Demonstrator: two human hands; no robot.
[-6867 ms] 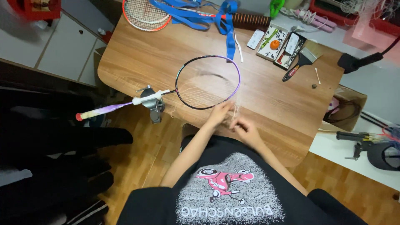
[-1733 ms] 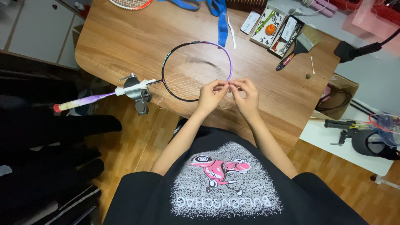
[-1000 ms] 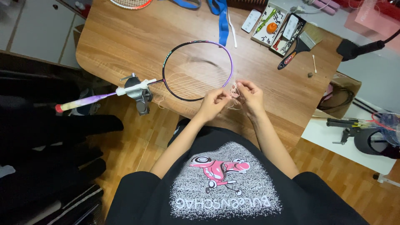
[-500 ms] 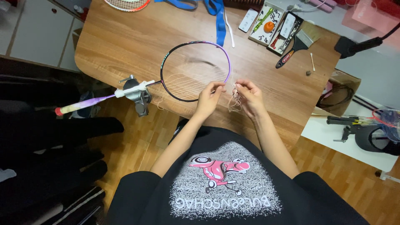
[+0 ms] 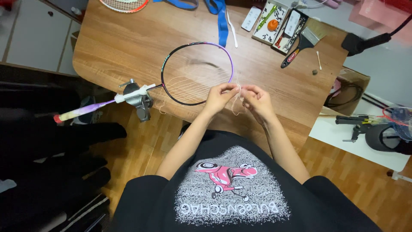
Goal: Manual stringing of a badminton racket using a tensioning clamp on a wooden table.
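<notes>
A badminton racket (image 5: 171, 58) with a black and purple frame lies on the wooden table (image 5: 120, 47), its shaft held in a grey clamp (image 5: 139, 101) at the table's edge. Only the lower part of its head carries thin white string. My left hand (image 5: 219, 96) and my right hand (image 5: 256, 99) meet just right of the frame's lower rim. Both pinch the loose white string (image 5: 237, 99), which hangs in loops between them.
At the far side lie a blue strap (image 5: 222, 19), a white remote (image 5: 250, 19), a tray of small tools (image 5: 281, 23), a black scraper (image 5: 300, 45) and part of a second racket (image 5: 124, 4). Right of the table stand a cardboard box (image 5: 349, 92) and a white bench (image 5: 365, 146).
My hands have shifted along the racket's lower right rim, parting and closing again while working the string. The racket stays clamped in place.
</notes>
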